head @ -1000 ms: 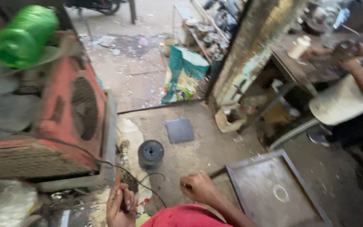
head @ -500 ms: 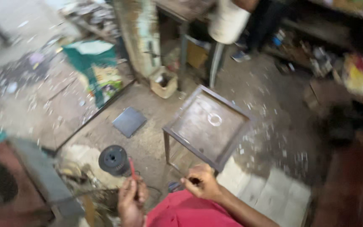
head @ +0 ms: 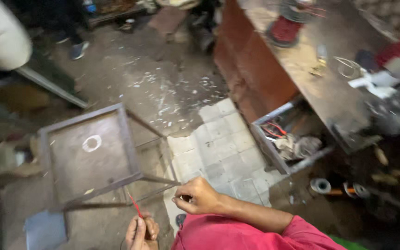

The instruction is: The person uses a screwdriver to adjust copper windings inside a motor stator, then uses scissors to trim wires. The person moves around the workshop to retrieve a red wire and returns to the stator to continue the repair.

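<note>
Our left hand [head: 140,231] is curled shut, pinching a thin red wire [head: 135,205] that sticks up from the fingertips toward the square rusty metal stool [head: 89,153]. Our right hand [head: 199,195] is loosely closed, thumb against fingers; we cannot tell what it grips. Both hover just above our red-clad lap [head: 237,234].

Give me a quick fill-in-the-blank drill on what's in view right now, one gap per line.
1. The left hand pinches a thin ____ wire.
2. The right hand comes out of a ____ sleeve.
3. The metal stool has a white ____ marked on its top.
4. The open drawer sits under the ____.

Missing words: red; red; ring; workbench
</note>
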